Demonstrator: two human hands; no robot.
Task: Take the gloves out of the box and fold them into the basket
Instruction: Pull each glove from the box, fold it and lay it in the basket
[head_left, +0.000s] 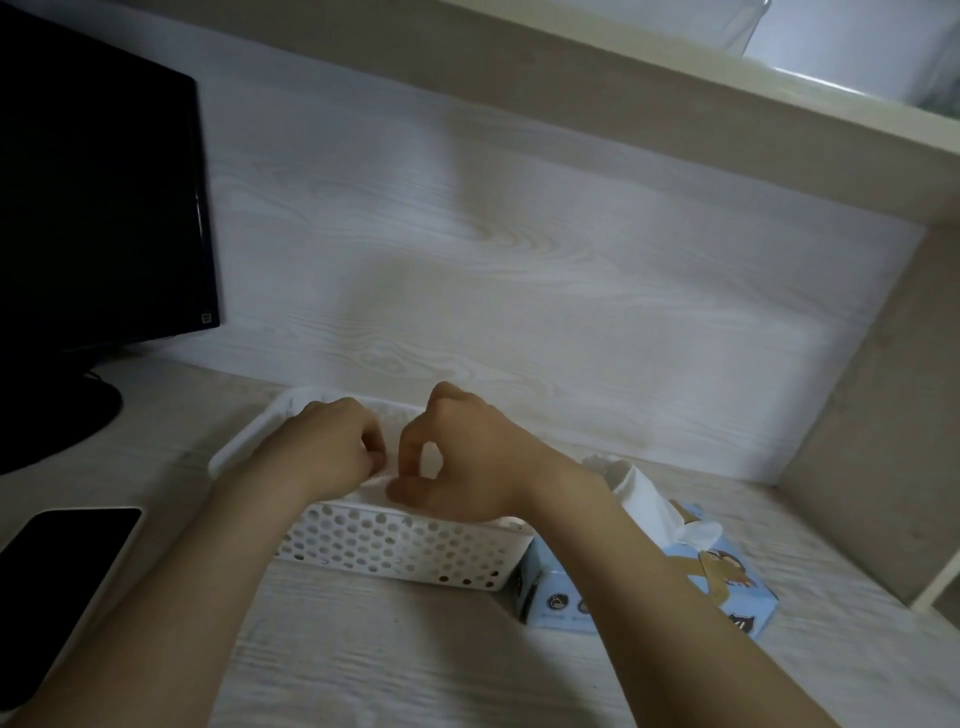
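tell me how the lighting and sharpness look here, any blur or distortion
Head view: dim, flat light, brightest top right above the shelf; head view again: the monitor edge is smeared by motion blur, and the glove pinched between left hand and right hand is only a pale smear.

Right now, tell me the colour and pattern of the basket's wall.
White, with rows of round holes; the basket shows best in the head view.
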